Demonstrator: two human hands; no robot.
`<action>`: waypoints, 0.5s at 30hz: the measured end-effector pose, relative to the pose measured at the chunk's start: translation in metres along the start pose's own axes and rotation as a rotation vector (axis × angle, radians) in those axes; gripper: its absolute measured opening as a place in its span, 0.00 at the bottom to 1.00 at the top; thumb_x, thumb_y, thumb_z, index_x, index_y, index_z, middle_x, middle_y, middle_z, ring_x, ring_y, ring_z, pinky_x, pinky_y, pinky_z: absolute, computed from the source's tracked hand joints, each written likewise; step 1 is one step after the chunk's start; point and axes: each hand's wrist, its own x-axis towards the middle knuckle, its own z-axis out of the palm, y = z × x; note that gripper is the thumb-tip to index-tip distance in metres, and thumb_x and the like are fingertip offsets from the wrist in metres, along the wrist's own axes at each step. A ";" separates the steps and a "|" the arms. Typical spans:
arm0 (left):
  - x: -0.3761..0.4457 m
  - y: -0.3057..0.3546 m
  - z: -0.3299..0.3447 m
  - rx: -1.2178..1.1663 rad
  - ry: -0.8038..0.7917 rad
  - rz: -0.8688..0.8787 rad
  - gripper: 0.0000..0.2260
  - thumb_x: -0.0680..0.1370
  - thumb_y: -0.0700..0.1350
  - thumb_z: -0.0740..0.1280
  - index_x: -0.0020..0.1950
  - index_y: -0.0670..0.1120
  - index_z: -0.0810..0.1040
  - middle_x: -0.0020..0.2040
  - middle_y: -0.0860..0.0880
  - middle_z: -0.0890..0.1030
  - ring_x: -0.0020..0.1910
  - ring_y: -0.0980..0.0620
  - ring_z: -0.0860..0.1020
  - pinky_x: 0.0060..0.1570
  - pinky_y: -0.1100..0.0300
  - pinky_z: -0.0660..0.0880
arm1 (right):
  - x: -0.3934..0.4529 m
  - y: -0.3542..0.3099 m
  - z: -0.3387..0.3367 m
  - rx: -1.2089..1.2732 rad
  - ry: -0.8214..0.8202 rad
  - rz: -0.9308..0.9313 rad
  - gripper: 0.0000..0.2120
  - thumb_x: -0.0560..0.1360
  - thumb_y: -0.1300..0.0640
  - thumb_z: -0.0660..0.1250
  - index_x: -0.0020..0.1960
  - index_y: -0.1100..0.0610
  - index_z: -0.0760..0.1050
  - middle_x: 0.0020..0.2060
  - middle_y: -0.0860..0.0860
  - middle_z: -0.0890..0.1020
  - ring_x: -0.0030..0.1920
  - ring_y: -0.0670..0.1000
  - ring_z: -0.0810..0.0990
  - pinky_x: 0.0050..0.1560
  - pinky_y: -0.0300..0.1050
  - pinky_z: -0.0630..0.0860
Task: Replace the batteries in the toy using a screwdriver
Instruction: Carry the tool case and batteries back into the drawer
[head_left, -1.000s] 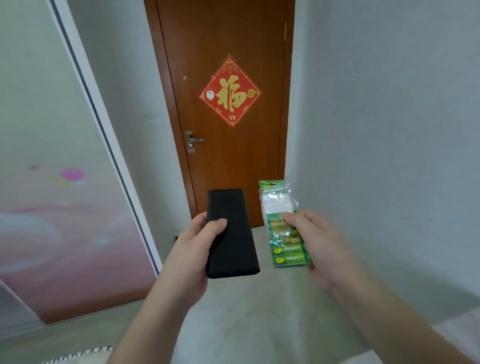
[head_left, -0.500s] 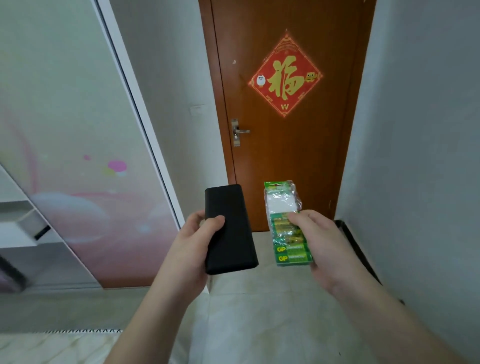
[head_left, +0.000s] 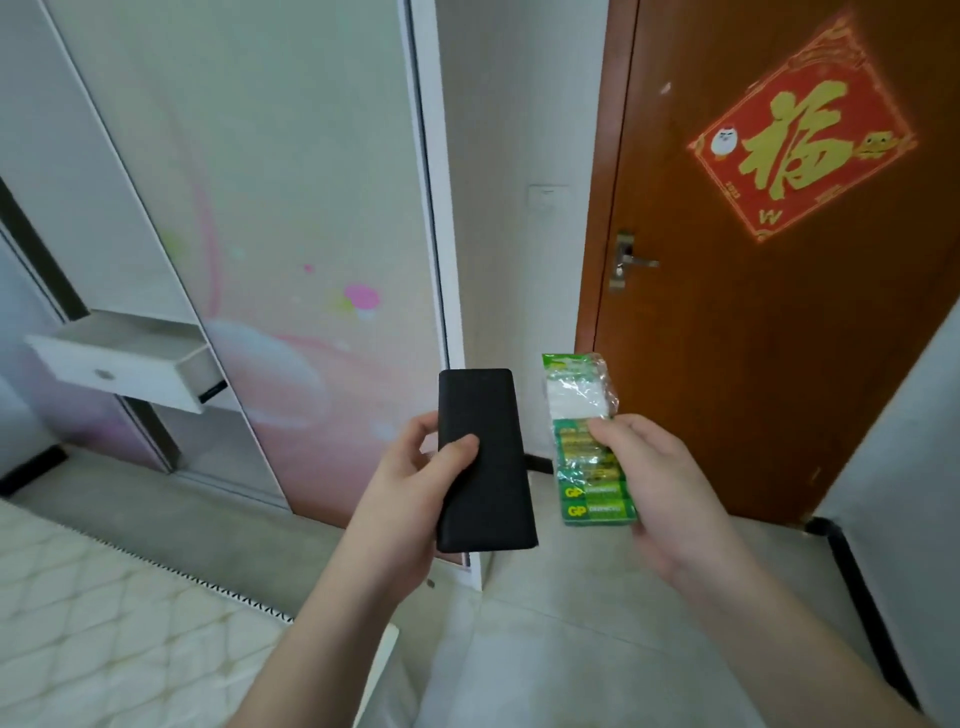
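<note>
My left hand (head_left: 410, 483) grips a flat black rectangular case (head_left: 483, 467), held upright in front of me with the thumb across its face. Beside it, my right hand (head_left: 660, 483) holds a green plastic pack of batteries (head_left: 587, 447), thumb pressed on the upper batteries. The pack's clear top part looks crinkled and partly empty. Case and pack are a small gap apart. No toy and no screwdriver are in view.
A brown door (head_left: 753, 312) with a red paper decoration (head_left: 800, 150) stands ahead right. A sliding wardrobe panel (head_left: 270, 218) fills the left, with an open white drawer (head_left: 130, 364) sticking out. A quilted mattress (head_left: 104, 623) lies at lower left. The pale floor (head_left: 571, 597) lies below.
The view has swung to the left: the door slid right, and the wardrobe, open drawer and mattress came into sight. Both hands keep the same hold on the case and the battery pack.
</note>
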 end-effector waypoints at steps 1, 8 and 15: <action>0.014 0.002 -0.010 -0.002 0.011 0.002 0.19 0.70 0.48 0.71 0.61 0.48 0.76 0.47 0.43 0.84 0.44 0.45 0.84 0.41 0.51 0.80 | 0.015 0.000 0.013 -0.004 -0.013 0.007 0.08 0.78 0.54 0.65 0.51 0.58 0.78 0.41 0.55 0.84 0.37 0.49 0.84 0.32 0.41 0.77; 0.090 0.013 -0.047 -0.003 0.071 0.030 0.13 0.78 0.43 0.66 0.63 0.47 0.75 0.43 0.46 0.85 0.42 0.50 0.83 0.39 0.56 0.78 | 0.091 -0.001 0.063 -0.008 -0.065 -0.013 0.07 0.78 0.55 0.65 0.51 0.59 0.77 0.42 0.55 0.84 0.38 0.50 0.83 0.33 0.41 0.78; 0.157 0.008 -0.061 -0.028 0.148 0.004 0.12 0.79 0.42 0.65 0.62 0.45 0.75 0.42 0.48 0.85 0.41 0.50 0.83 0.43 0.53 0.78 | 0.175 0.005 0.092 0.012 -0.161 0.000 0.07 0.78 0.56 0.65 0.51 0.59 0.77 0.42 0.55 0.84 0.40 0.52 0.84 0.41 0.46 0.79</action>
